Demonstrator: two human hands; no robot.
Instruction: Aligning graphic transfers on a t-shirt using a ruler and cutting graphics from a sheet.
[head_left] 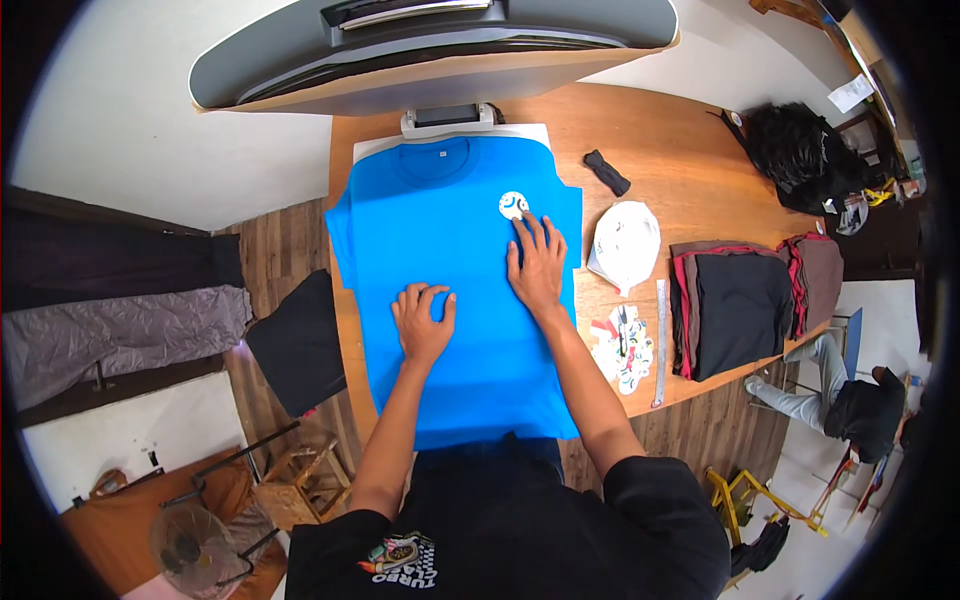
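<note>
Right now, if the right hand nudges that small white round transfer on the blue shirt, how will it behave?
The white round transfer looks thin and flat, so probably very light and apt to slide or lift at a slight push. It lies loose on the blue T-shirt, whose cloth may grip it somewhat. The right hand has fingertips right at its edge, so small touches could shift it.
</note>
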